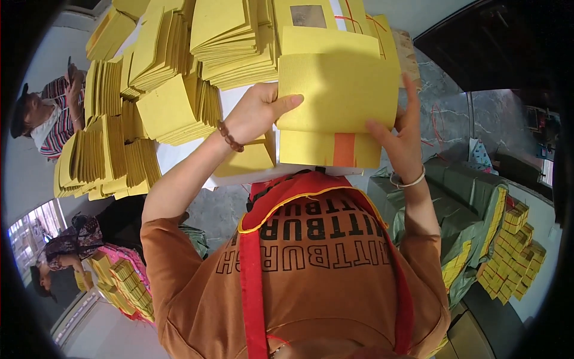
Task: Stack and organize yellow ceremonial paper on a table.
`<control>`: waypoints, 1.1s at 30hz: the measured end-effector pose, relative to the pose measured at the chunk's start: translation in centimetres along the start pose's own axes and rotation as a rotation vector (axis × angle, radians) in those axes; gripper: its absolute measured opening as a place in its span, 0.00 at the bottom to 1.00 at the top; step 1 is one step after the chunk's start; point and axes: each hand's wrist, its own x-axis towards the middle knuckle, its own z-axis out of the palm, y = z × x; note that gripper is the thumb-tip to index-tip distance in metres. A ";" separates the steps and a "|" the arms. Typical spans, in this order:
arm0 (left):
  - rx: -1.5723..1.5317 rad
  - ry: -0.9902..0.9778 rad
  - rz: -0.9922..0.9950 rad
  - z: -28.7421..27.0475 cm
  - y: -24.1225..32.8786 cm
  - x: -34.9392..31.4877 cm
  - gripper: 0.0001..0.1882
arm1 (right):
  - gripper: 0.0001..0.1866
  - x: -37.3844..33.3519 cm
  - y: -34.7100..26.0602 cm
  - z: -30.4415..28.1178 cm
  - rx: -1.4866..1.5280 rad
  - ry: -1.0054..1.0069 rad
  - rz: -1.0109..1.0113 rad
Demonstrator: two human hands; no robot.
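A stack of yellow paper sheets point(335, 93) is between my hands at the table's near right side. My left hand point(260, 110) is closed on its left edge, thumb on top and fingers mostly hidden. At the right edge, the thumb of my right hand point(403, 140) rests on the top sheet, with the index finger stretched up along the side. Under this stack lies more yellow paper with an orange strip point(344, 149) at its near edge. Just beyond it, a yellow bundle point(373, 27) has red string on it.
Fanned stacks of yellow paper point(221, 36) crowd the table's left and far side. Green-wrapped bales point(466, 197) stand at my right, near piled yellow bundles point(514, 257). Two people are at the left; one, in a striped top point(60, 107), sits past the table.
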 end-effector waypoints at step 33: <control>0.804 0.216 0.658 3.5 4.0 -1.8 0.32 | 0.18 0.9 1.5 -1.1 -0.174 -0.078 0.198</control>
